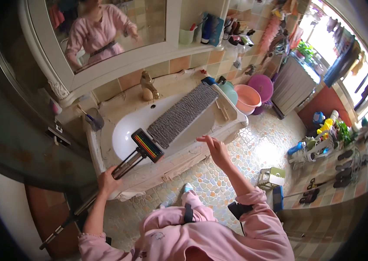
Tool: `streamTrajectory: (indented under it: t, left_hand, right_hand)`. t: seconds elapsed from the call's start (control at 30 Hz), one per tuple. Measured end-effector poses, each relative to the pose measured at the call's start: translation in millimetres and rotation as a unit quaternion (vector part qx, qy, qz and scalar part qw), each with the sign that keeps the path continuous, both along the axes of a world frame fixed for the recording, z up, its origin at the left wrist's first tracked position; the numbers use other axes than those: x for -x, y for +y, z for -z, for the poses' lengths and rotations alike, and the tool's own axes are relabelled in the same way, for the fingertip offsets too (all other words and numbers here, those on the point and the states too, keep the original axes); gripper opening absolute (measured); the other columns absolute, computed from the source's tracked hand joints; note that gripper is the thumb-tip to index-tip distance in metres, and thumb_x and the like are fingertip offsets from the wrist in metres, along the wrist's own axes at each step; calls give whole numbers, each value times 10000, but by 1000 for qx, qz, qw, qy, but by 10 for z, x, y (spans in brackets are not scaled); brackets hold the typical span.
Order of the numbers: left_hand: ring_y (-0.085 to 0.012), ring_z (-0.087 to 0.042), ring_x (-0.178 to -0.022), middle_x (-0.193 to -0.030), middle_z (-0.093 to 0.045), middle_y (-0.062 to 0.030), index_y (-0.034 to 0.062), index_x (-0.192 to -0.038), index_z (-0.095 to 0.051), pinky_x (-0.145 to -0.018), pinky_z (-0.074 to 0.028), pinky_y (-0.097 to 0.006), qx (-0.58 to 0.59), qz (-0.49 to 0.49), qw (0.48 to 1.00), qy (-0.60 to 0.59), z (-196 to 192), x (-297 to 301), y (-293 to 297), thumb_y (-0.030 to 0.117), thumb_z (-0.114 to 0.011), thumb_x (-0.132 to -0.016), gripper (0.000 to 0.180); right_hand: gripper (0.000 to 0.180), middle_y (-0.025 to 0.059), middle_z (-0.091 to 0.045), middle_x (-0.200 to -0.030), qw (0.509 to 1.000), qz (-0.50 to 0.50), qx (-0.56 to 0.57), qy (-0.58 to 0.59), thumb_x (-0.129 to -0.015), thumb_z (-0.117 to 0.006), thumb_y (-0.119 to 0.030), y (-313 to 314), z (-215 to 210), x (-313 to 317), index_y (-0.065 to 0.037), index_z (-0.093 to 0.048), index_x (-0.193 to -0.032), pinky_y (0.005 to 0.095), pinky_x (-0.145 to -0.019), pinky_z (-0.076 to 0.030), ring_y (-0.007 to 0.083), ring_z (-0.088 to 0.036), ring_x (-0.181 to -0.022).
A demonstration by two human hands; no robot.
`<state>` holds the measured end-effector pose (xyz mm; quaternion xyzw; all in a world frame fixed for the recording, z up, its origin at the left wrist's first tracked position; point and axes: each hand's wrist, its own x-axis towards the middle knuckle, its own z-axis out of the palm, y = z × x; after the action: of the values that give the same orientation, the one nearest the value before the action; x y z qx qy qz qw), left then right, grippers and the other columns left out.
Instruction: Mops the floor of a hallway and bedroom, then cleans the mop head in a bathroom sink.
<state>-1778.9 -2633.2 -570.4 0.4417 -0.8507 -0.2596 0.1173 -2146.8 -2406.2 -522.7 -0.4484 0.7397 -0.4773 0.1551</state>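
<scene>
Probably for balance, the left hand (109, 180) gripped the mop (148, 145) near its head, the grey pad (183, 114) lying over the sink (125, 135); the right hand (217, 151), fingers loosely extended, hovered empty nearby, perhaps because one grip sufficed.

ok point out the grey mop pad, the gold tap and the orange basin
Grey mop pad (183, 115): head view, middle of its textured face
Gold tap (148, 84): head view, on its body
Orange basin (248, 98): head view, bare inside
</scene>
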Motion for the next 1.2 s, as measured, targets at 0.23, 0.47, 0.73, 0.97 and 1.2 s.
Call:
streamTrajectory:
  t: [0.23, 0.47, 0.73, 0.97, 1.2]
  left_hand:
    - [-306, -636, -894, -936, -669, -117, 130, -1113, -603, -758, -493, -386, -37, -99, 993, -46, 283, 310, -169, 160, -685, -615, 505]
    - [-329, -611, -883, -939, -639, -151, 87, -1081, -604, -767, -481, -399, -30, -92, 995, -25, 600, 122, -395, 166, -697, -616, 481]
    - [-335, -604, -879, -913, -643, -154, 113, -1047, -628, -768, -478, -403, -19, -123, 991, -45, 493, 105, -692, 186, -714, -617, 445]
    - [-319, -625, -824, -854, -656, -137, 116, -1077, -638, -744, -490, -398, -47, -112, 992, -17, 622, -8, -944, 196, -722, -630, 462]
    - [-334, -616, -855, -910, -664, -133, 86, -1091, -635, -754, -490, -407, -42, -77, 996, 0, 432, 158, -1102, 195, -709, -654, 457]
  right_hand:
    - [562, 91, -562, -1261, 815, -93, 77, -566, -972, -339, -482, -1082, 403, 1163, -33, -506, -1267, 384, -1010, -371, 225, -493, -1202]
    - [449, 75, -585, -1206, 752, -96, 67, -649, -971, -389, -405, -2014, 432, 1220, -62, -537, -1222, 382, -988, -400, 213, -529, -1132]
    - [460, 82, -616, -1128, 761, -100, 75, -637, -981, -360, -410, -2553, 358, 1145, -51, -544, -1202, 365, -938, -434, 204, -560, -1054]
    - [436, 73, -607, -1140, 726, -82, 106, -675, -973, -384, -391, -2925, 299, 1004, -57, -550, -1199, 352, -916, -447, 191, -562, -997]
    - [465, 114, -594, -1155, 744, -69, 93, -658, -982, -364, -375, -3113, 297, 1000, -7, -529, -1212, 377, -944, -458, 226, -565, -1039]
